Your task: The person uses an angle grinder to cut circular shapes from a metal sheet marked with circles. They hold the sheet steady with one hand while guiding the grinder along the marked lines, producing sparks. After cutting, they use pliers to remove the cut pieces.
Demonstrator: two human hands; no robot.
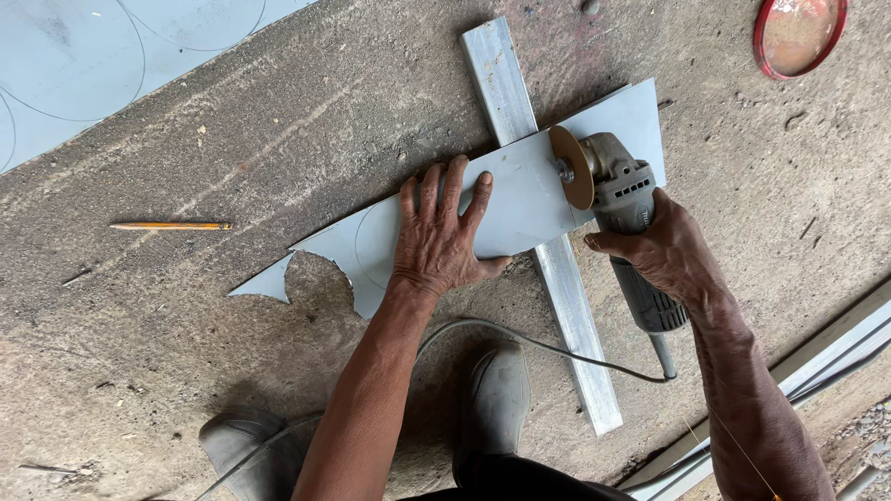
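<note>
Two hands: both on the work.
Left hand [438, 239]: fingers spread flat, pressing the metal sheet [520, 199] onto the floor.
Right hand [661, 249]: fingers wrapped around the angle grinder [620, 190], disc at the sheet.
Metal bar [568, 297]: beneath the sheet.

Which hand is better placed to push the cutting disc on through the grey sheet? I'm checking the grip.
The right hand: it already grips the angle grinder, disc on the grey sheet. The left hand lies flat, pinning that sheet.
</note>
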